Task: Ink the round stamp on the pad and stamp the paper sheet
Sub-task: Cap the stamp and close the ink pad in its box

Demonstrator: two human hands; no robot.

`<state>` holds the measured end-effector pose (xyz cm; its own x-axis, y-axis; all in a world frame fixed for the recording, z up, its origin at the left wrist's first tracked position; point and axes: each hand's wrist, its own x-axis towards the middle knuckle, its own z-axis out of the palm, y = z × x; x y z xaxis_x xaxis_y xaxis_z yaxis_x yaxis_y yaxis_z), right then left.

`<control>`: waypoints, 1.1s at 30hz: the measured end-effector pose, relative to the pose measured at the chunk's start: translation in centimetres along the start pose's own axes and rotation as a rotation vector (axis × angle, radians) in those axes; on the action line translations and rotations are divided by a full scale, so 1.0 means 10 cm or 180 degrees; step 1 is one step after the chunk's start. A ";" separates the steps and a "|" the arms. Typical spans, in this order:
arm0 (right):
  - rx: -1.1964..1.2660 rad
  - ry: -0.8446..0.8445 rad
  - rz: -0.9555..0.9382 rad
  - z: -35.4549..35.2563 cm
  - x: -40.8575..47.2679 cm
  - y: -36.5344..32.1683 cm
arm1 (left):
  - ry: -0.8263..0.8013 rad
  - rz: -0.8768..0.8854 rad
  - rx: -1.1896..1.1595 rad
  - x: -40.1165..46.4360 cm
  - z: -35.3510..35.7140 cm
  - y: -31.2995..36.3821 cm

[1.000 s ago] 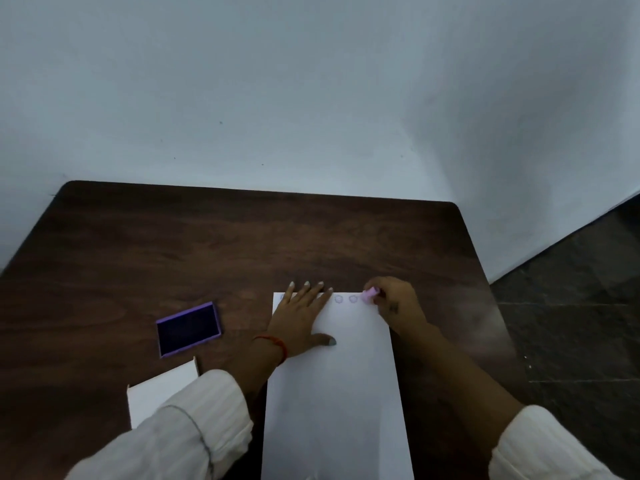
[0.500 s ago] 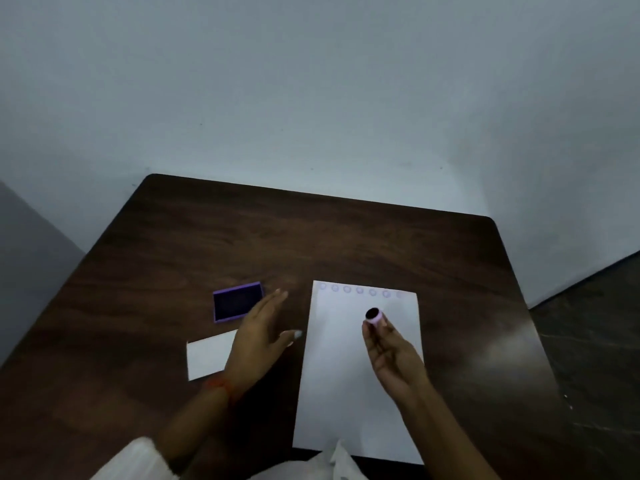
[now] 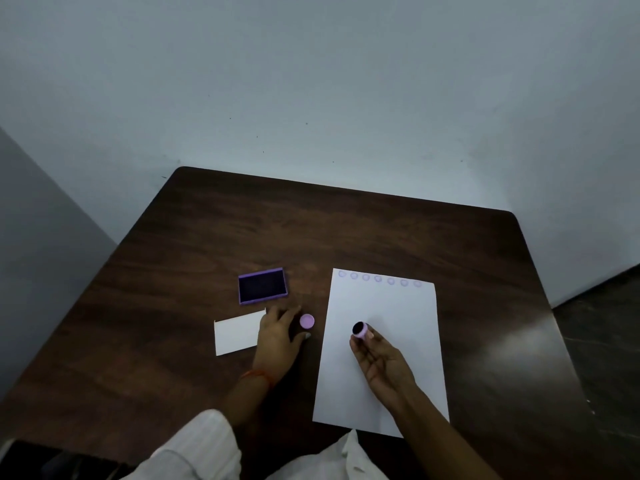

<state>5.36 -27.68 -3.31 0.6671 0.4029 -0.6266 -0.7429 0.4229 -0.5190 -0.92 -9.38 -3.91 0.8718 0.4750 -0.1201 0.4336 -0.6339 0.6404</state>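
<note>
The white paper sheet [image 3: 381, 348] lies on the dark wooden table [image 3: 346, 230], with a row of several faint purple round prints along its far edge. Over the sheet's middle, my right hand [image 3: 381, 365] holds the round pink stamp [image 3: 360, 330] in its fingertips, dark inked face turned up. The purple ink pad [image 3: 262, 285] lies open to the left of the sheet. Between pad and sheet, my left hand [image 3: 277, 337] rests on the table, a small round pink cap [image 3: 307, 321] between its thumb and fingers.
A white card [image 3: 237, 332] lies just left of my left hand, below the pad. A pale wall stands behind the table. The table's right edge drops to a dark tiled floor [image 3: 602, 323].
My right hand lifted the stamp off the sheet's top edge and turned its face up. My left hand left the paper and moved left; the pink cap now shows at its fingers.
</note>
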 end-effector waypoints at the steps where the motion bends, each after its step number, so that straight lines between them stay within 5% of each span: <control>1: -0.0047 -0.0016 -0.0004 0.01 0.00 0.00 | 0.0038 -0.0023 0.0016 0.01 0.01 0.01; 15: -0.0486 0.0117 -0.0184 0.04 -0.04 0.03 | -0.0025 -0.0085 -0.0431 -0.10 -0.08 0.11; 25: -0.2992 -0.0001 -0.1531 0.59 -0.20 0.01 | 0.0100 0.0065 -0.0879 -0.33 -0.38 0.38; 33: -0.3476 -0.0138 -0.2016 0.75 -0.28 0.00 | 0.0030 -0.0059 -0.1384 -0.36 -0.56 0.45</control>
<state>3.90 -22.76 2.82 0.9080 0.4104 -0.0844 0.0615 -0.3297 -0.9421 -3.40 -10.53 3.61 0.8618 0.4906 -0.1291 0.3111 -0.3101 0.8984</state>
